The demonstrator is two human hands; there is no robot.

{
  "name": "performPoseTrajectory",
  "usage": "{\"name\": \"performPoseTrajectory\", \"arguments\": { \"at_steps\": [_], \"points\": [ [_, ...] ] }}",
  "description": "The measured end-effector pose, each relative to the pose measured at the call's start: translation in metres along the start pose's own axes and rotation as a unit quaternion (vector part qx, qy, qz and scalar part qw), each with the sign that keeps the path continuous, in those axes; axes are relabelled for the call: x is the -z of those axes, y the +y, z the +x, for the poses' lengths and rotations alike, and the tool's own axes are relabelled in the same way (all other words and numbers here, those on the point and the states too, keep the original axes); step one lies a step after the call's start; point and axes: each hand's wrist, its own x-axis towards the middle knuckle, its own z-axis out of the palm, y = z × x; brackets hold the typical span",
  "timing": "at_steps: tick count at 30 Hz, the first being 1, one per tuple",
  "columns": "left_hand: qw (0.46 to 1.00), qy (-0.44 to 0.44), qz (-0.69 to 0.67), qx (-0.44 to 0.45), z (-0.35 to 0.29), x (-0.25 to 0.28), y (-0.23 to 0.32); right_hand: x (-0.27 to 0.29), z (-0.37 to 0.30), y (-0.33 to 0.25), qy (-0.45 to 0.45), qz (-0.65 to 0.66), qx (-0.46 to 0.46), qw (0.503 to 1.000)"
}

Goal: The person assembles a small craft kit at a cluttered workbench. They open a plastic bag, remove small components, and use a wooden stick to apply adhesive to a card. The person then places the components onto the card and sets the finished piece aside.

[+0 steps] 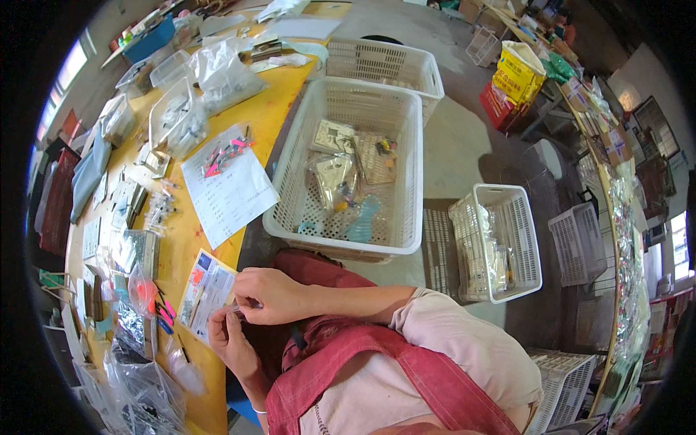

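My right hand and my left hand come together at the near edge of the yellow table, fingertips pinched close to each other. Between them is a small thing, mostly covered by the fingers, whose kind I cannot make out. Just left of the hands lies a white and blue printed sheet with a small orange piece at its left. Pink and dark slim pieces are on the table beyond the sheet's left side.
A white plastic crate ahead holds cream panels and bagged parts. Another crate stands on the floor at right. A handwritten paper, clear bags and loose parts cover much of the yellow table.
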Motion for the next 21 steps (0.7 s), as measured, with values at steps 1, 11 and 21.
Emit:
{"name": "performPoseTrajectory", "arguments": {
  "at_steps": [1,11,21],
  "points": [
    [1.000,-0.003,-0.008,0.004,0.000,-0.006,0.002,0.003,-0.001,0.001,0.001,-0.002,-0.003,1.000],
    [0.999,-0.047,0.016,-0.016,0.013,-0.027,0.002,0.023,-0.006,0.014,0.025,0.050,-0.021,0.998],
    [0.980,-0.030,0.193,-0.050,0.015,-0.048,0.002,0.023,-0.008,0.032,0.019,0.066,-0.038,0.997]
  ]
}}
